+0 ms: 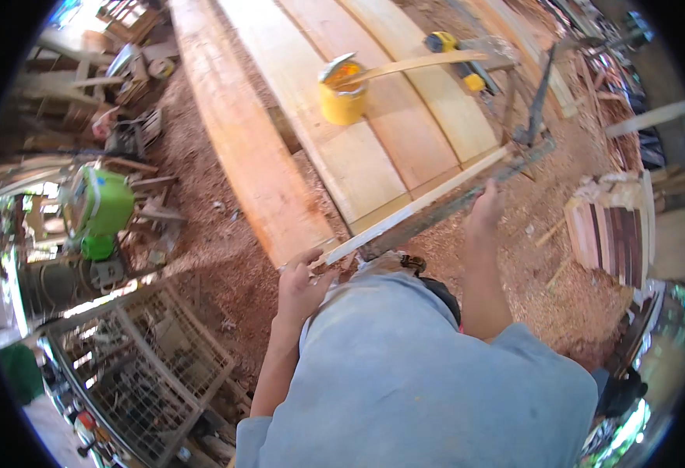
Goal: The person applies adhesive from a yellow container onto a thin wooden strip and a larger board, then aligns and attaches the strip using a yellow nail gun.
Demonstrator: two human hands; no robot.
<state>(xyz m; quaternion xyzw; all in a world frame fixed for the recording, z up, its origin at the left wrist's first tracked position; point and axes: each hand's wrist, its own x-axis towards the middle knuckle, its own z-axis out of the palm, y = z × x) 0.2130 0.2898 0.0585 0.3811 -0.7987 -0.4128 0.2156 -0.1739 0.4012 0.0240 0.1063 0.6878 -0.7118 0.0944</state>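
Note:
Several pale planks (334,148) lie side by side in front of me. A narrow light wood strip (428,201) crosses their near ends, with a dark bar (451,209) along its near side. My left hand (299,290) is closed, its fingers and thumb about the strip's left end, beside the near end of an orange-toned plank (241,140). At the dark bar's right part is my right hand (484,210), one finger pointing up against it; its other fingers are mostly hidden. A yellow tub (342,105) stands on the planks, a flat wooden stick (420,64) leaning out of it.
A yellow and black tool (455,58) lies on the far right plank, near a dark metal clamp (536,105). Wood shavings (202,187) cover the floor. A stack of wood pieces (609,230) stands right; a green machine (102,204) and a wire-mesh frame (151,351) stand left.

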